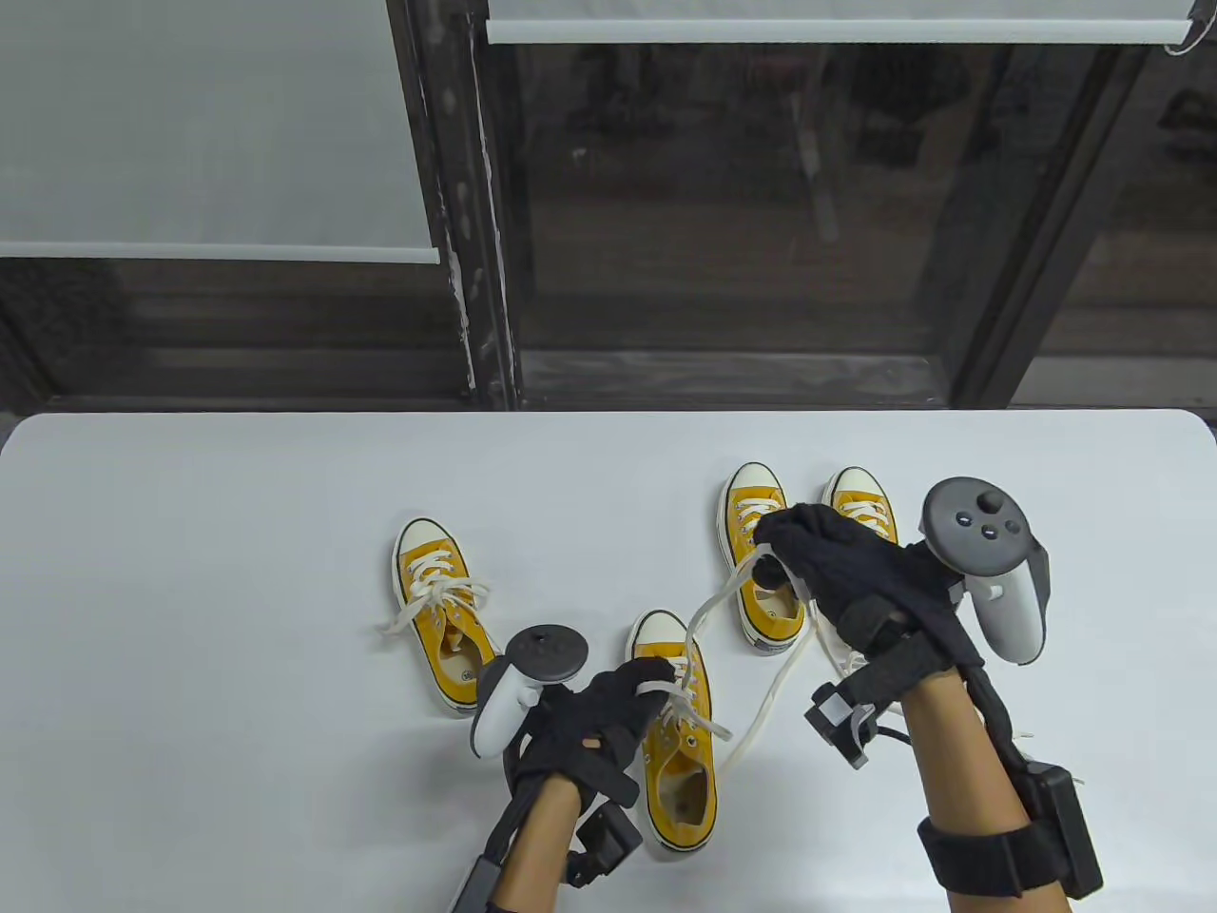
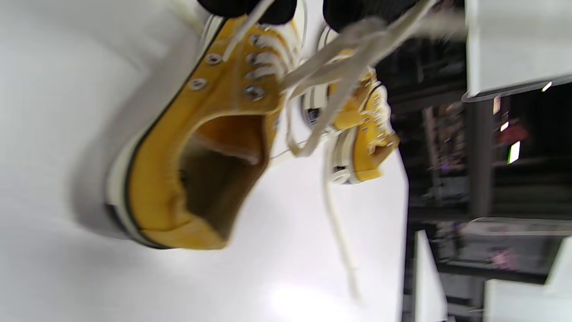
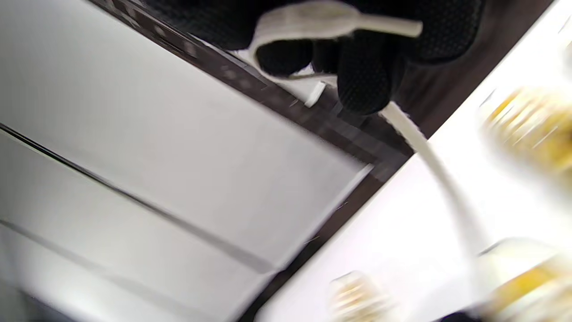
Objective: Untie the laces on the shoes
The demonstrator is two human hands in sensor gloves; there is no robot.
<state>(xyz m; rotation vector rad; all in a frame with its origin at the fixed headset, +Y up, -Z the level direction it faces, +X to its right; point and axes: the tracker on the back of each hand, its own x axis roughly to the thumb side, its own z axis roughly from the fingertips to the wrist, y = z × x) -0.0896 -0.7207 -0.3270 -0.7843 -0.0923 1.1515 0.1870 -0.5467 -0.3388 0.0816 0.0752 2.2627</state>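
Observation:
Several yellow sneakers with white laces stand on the white table [image 1: 190, 618]. The nearest sneaker [image 1: 673, 732] lies at the front centre; my left hand [image 1: 623, 699] rests on its laces and pinches one white lace end. In the left wrist view this sneaker [image 2: 196, 156] fills the left side. My right hand [image 1: 789, 542] is raised over a pair of sneakers [image 1: 761, 561] at the right and grips the other lace end [image 1: 723, 594], which stretches back to the nearest sneaker. The right wrist view shows its fingers [image 3: 366, 67] closed on the lace [image 3: 313, 20].
A fourth sneaker [image 1: 439, 609] with a tied bow stands at the left of centre. The second shoe of the right pair [image 1: 860, 499] is partly hidden by my right hand. Dark window frames [image 1: 456, 190] stand behind the table's far edge.

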